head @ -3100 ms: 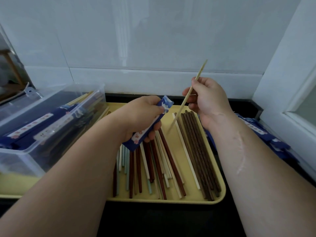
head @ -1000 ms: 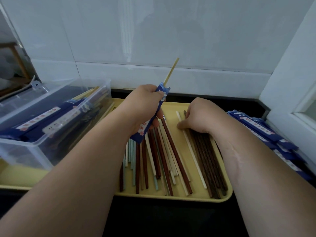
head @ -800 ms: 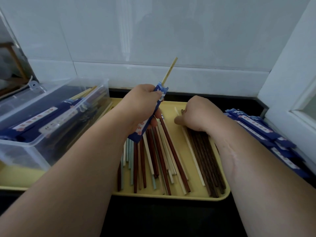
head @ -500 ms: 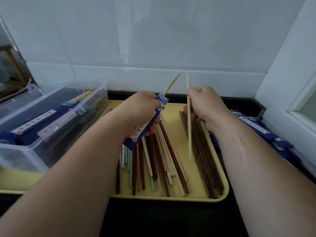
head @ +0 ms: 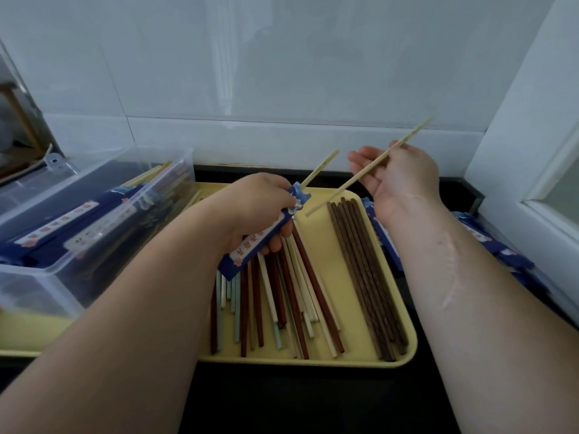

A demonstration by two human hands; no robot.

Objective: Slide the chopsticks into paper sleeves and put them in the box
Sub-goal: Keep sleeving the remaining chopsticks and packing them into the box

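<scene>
Bamboo chopstick pinched in right hand: steer its 8 o'clock tip into sleeve mouth (left hand grips it, 1 stick inside).

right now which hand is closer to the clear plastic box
Left. The left hand, gripping the blue sleeve, is above the tray just right of the clear box; the right hand, holding a pale chopstick, is farther right.

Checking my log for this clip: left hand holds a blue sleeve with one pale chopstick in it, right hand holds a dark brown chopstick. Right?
No. The head view shows the right hand holding a pale chopstick; the dark brown chopsticks lie on the tray. Rest stands.
</scene>
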